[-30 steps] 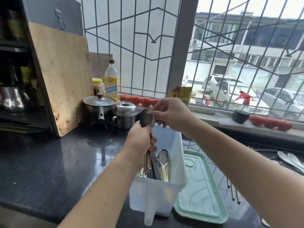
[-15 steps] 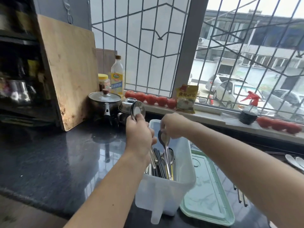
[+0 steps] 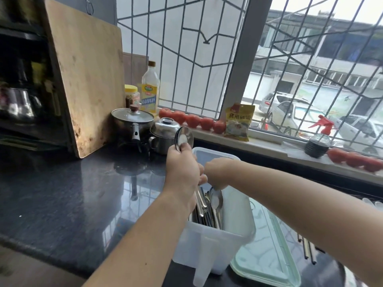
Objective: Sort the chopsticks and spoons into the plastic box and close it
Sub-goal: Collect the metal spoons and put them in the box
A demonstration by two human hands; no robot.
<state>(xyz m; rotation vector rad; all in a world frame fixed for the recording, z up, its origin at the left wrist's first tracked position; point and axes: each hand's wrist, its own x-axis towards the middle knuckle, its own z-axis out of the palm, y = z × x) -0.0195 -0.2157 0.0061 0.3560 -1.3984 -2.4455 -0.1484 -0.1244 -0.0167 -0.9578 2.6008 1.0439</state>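
While the left hand (image 3: 182, 172) holds a bunch of spoons (image 3: 184, 138) upright over the box (image 3: 211, 243), its grip is clamped on their handles, and one round bowl sticks up above the fist. The handles run down from the hand into the box's left side. Just right of it, the right hand (image 3: 217, 170) reaches down into the box with its grip pinched on the top of another spoon (image 3: 216, 200), whose bowl shows just beneath the fingers. More spoons and dark chopsticks (image 3: 206, 219) stand inside the box along its left wall.

The box sits open on the dark surface (image 3: 68, 199). Its green lid (image 3: 267, 253) lies flat, touching the box's right side. Right of the lid, a few more chopsticks (image 3: 307, 248) lie on the surface, and some white spoons (image 3: 373, 204) show at the frame edge beyond the right forearm.

Behind the box stand a steel pot (image 3: 163, 135) and a saucepan (image 3: 132, 123), with a cutting board (image 3: 87, 75) leaning left of them. Tomatoes (image 3: 192, 120) line the sill behind the box.
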